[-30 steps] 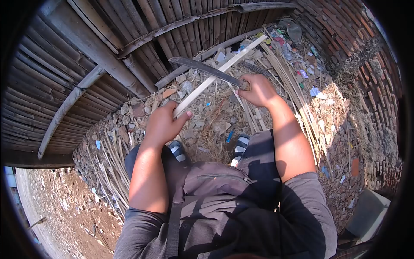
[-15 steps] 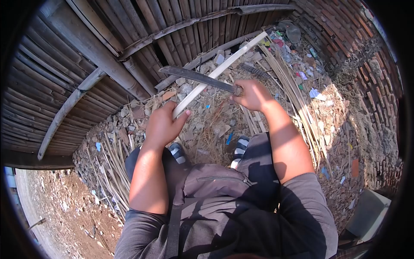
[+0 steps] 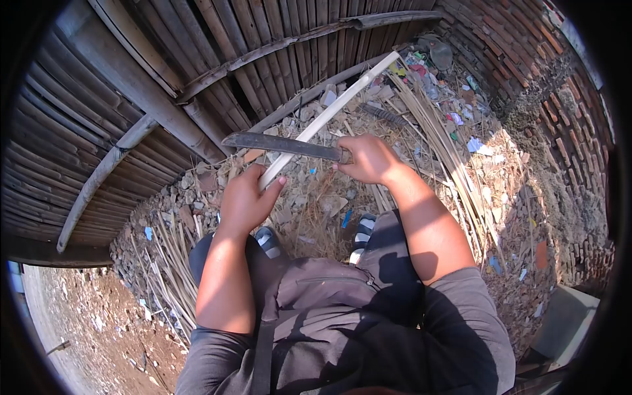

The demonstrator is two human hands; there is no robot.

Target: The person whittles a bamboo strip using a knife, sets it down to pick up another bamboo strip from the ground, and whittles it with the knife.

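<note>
Pale and slim, the strip [image 3: 349,95] slants over rubble [image 3: 289,197] from the clenched grip of the left hand [image 3: 247,201], crossed by a knife [image 3: 283,143] clasped in the right hand [image 3: 365,159], which, skidding downward, could cut the holding hand.

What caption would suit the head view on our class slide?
The left hand grips a pale strip; the right hand holds a dark knife across it, above littered ground.

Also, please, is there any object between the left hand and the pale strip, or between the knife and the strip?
Nothing visible stands in the way: the left hand grips the near end of the pale strip directly. The knife, held in the right hand, crosses the strip with nothing seen between; contact is unclear.
</note>
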